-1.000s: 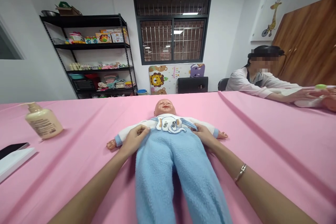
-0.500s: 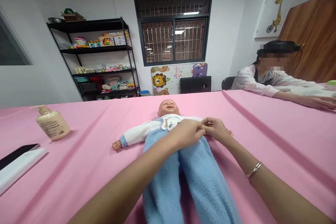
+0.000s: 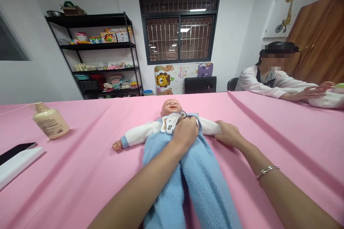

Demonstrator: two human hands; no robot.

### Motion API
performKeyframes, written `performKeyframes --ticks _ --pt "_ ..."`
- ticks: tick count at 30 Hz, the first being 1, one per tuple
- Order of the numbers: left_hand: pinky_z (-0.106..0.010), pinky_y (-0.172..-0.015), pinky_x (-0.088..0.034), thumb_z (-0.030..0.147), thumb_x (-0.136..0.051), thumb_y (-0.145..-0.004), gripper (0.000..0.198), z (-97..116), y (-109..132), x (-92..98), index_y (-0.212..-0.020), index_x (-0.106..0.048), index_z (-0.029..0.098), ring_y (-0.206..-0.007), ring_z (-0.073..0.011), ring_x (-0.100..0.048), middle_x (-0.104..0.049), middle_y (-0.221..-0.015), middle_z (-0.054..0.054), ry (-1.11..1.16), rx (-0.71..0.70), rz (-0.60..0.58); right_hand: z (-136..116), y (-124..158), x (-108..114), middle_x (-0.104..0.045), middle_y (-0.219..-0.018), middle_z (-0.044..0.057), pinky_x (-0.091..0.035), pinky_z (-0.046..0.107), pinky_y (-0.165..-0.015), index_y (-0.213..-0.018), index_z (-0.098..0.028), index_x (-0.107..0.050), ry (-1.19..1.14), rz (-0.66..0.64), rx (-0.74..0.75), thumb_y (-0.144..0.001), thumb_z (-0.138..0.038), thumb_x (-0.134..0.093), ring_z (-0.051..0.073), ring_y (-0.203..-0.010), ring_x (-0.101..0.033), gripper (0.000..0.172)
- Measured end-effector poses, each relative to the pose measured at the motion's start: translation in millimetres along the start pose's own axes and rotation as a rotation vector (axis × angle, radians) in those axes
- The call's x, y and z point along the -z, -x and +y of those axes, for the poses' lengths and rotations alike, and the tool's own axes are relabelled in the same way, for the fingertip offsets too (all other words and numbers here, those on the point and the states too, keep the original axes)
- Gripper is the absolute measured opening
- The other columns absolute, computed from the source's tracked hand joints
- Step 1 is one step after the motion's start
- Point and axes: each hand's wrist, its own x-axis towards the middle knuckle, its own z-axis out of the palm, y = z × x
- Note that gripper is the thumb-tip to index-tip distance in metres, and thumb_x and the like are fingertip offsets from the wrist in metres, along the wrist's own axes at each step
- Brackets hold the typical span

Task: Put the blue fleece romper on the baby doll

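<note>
Parted since, the left hand (image 3: 186, 131) has fingers closed on the overalls (image 3: 206, 175) at the bib; the right hand (image 3: 228, 135) seems to clasp the sleeve (image 3: 209, 127). Doll (image 3: 172, 107) lies face-up on the table (image 3: 88, 154): likely adjusting clothes, next steadying that arm.

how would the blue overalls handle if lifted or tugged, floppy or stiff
The blue overalls will probably be floppy, since soft creases run along the legs. Their fuzzy surface suggests they won't be very slippery. Lifting them would likely drag the doll along, as it is wearing them.
</note>
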Motion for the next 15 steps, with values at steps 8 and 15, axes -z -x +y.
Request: performKeyframes --ticks 8,15 --pt "-0.032 -0.08 -0.047 0.009 -0.038 -0.084 0.022 3 7 -0.4 -0.094 -0.058 0.014 -0.087 -0.0221 -0.06 -0.065 -0.092 -0.01 0.033 -0.034 0.062 -37 11 25 -0.032 -0.132 0.011 -0.014 0.054 -0.102 -0.1 -0.022 -0.06 0.156 0.913 0.015 -0.075 -0.015 -0.047 0.036 -0.13 -0.014 0.03" --pt "-0.032 -0.07 -0.049 0.014 -0.039 -0.086 0.02 6 9 0.4 -0.093 -0.058 0.015 -0.084 -0.0227 -0.06 -0.065 -0.089 -0.009 0.009 -0.01 0.056 -55 23 29 0.006 -0.141 0.022 -0.037 0.046 -0.093 -0.138 -0.014 -0.016 -0.136 0.81 0.101 -0.077 -0.02 -0.049 0.036 -0.133 -0.011 0.069"
